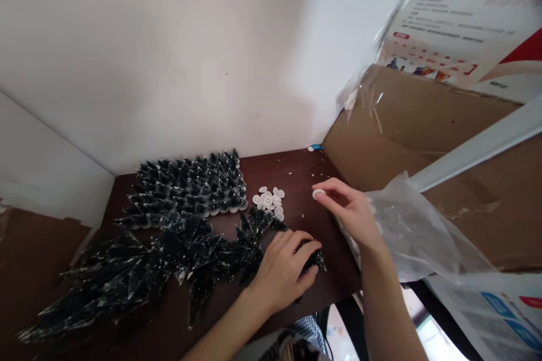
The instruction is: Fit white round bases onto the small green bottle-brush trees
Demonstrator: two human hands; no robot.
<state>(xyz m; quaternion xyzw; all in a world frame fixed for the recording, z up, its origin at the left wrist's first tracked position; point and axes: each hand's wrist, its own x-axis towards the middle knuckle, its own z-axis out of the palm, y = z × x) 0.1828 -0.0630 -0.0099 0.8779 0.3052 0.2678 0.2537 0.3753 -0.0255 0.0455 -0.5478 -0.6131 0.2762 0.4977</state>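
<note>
My left hand [284, 268] is curled round a small dark green bottle-brush tree [315, 258] lying on the dark brown table [296, 172]. My right hand [349, 207] pinches a small white round base [317, 193] between thumb and fingertips, just above the table. A heap of white bases [269, 200] lies a little to the left of it. Loose frosted trees [182, 254] sprawl in a pile left of my left hand. Behind them, several finished trees [190, 183] stand upright in rows on white bases.
A white wall [169, 56] backs the table. A large cardboard box [423, 135] stands at the right with a printed poster [466, 22] above it. A clear plastic bag [419, 231] hangs by my right wrist. A small blue and white object [315, 148] lies at the back corner.
</note>
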